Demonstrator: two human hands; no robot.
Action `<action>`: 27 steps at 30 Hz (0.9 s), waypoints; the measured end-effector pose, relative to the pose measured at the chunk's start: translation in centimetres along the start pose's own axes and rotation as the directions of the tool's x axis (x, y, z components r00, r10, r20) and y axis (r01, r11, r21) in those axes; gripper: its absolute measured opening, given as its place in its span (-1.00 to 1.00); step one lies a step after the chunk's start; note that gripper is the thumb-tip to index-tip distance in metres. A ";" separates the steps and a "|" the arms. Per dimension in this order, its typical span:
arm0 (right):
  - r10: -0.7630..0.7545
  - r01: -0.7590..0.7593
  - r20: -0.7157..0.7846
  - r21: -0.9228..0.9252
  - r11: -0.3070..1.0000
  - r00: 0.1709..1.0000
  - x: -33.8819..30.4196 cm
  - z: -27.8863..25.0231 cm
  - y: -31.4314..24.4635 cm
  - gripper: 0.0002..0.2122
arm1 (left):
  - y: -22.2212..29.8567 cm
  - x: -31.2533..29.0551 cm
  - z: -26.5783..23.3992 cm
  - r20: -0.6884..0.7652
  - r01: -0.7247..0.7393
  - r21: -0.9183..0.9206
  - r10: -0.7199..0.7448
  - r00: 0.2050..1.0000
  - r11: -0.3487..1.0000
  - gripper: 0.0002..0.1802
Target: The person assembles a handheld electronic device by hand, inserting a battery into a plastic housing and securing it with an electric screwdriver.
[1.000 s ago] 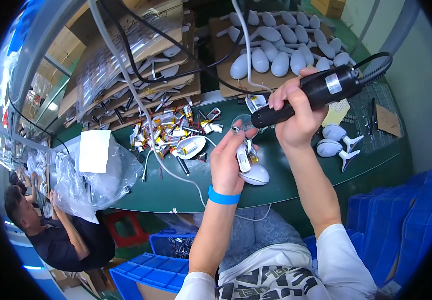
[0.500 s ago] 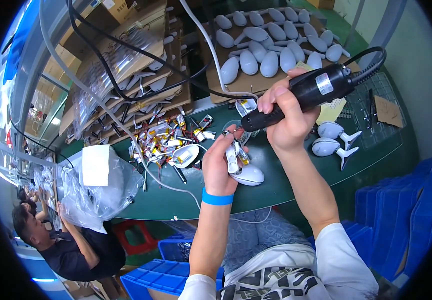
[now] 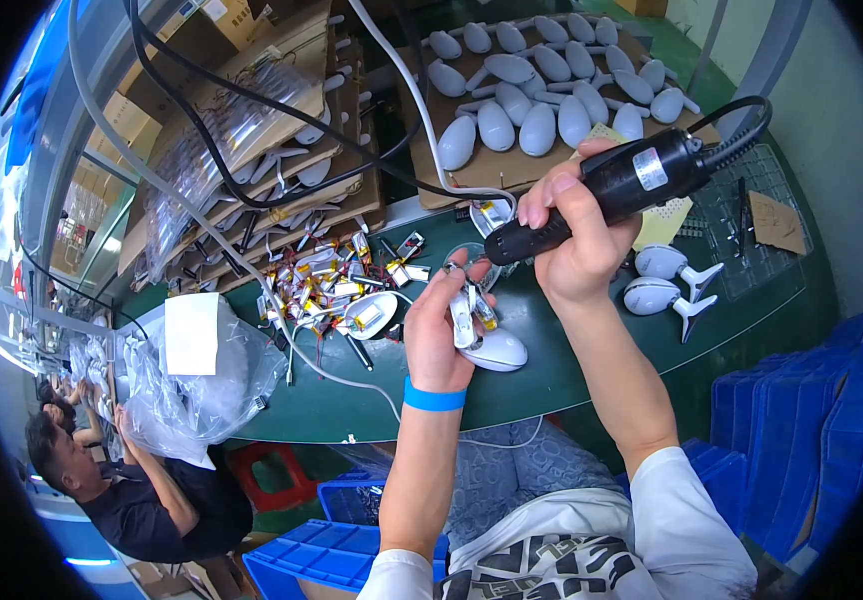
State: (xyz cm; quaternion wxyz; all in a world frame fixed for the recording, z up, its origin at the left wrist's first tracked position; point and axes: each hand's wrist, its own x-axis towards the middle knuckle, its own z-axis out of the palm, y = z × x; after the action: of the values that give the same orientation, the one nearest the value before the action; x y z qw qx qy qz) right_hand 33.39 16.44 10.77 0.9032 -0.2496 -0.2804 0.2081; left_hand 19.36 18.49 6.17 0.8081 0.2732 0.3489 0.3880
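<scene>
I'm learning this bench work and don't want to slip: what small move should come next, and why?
Probably steady the white part in the left hand before pressing the tool. The right hand grips the tool with its narrow end aimed close to the left fingers; whether it touches anything is too small to tell.

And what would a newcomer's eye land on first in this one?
Probably the bulky black tool right of centre, gripped in the right hand, its tip beside the small white part held in the left hand. Next, the rows of pale, egg-shaped pieces at top, right of centre, and the jumbled silver-and-yellow parts left of centre.
</scene>
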 end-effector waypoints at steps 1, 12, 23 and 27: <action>0.006 -0.006 -0.004 -0.003 1.000 1.000 0.0 0.0 0.1 -0.68 | 0.0 0.1 0.0 0.007 -0.004 -0.006 0.004 1.000 1.000 -0.55; 0.007 -0.007 -0.008 -0.007 1.000 1.000 -0.1 0.0 -0.2 -0.68 | -0.1 0.2 -0.3 0.015 0.003 -0.015 -0.002 1.000 1.000 -0.61; 0.009 -0.009 0.006 0.008 1.000 1.000 -0.2 0.2 -0.3 -0.67 | -0.1 -0.2 0.4 0.013 -0.020 -0.003 0.020 1.000 1.000 -0.61; 0.001 -0.001 0.007 0.004 1.000 1.000 -0.1 0.2 -0.3 -0.68 | 0.0 -0.3 0.5 0.011 -0.019 0.008 0.019 1.000 1.000 -0.59</action>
State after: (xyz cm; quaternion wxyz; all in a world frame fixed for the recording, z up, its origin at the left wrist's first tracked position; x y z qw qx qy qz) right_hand 33.26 16.19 10.98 0.9026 -0.2473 -0.2831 0.2099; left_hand 19.67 18.14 6.57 0.8051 0.2821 0.3434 0.3927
